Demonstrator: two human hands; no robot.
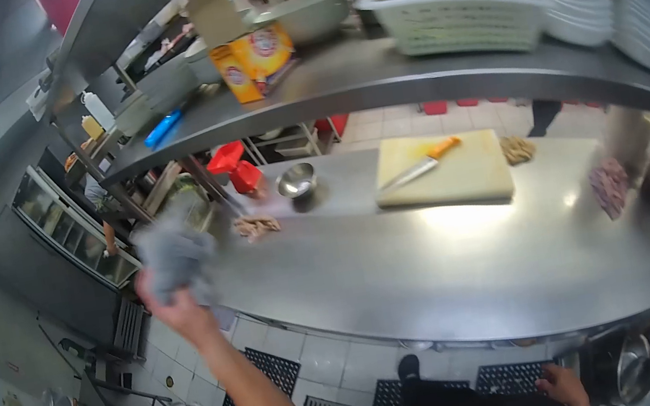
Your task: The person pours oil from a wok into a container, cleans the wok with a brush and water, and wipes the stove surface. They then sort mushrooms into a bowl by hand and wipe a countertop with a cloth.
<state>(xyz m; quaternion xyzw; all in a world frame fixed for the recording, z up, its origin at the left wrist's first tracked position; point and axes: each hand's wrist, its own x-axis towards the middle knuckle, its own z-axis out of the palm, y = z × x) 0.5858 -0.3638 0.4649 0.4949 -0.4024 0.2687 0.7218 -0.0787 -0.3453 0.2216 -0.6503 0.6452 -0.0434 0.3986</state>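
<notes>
One grey cloth (172,257) is the thing in hand here. It is bunched into a loose wad and smeared by motion blur. The left hand (180,307) is closed around the wad's lower part, with the forearm rising from the bottom of the view. The wad stands above the fist, more upright than flat, though the blur hides its exact outline.

Hand and cloth are raised at the left end of the steel desk (438,270), just by its near corner. Whether the cloth touches the metal cannot be told. From there the desk top runs away to the right, so nearly all its surface lies to the right of the cloth and beyond it.

Nearest on that surface is a small heap of brownish scraps (257,227), with a little steel bowl (296,180) just behind. Farther right a pale cutting board (457,178) lies flat. An orange-handled knife (421,166) rests on it, its blade pointing back toward the cloth side.

The left hand is by far the nearer one to the desk top. The right hand (565,386) hangs low, below the desk's front edge and well apart from the cloth. Nothing shows in it, but how far its fingers are open cannot be told. An upper shelf (407,75) overhangs the back of the desk.
</notes>
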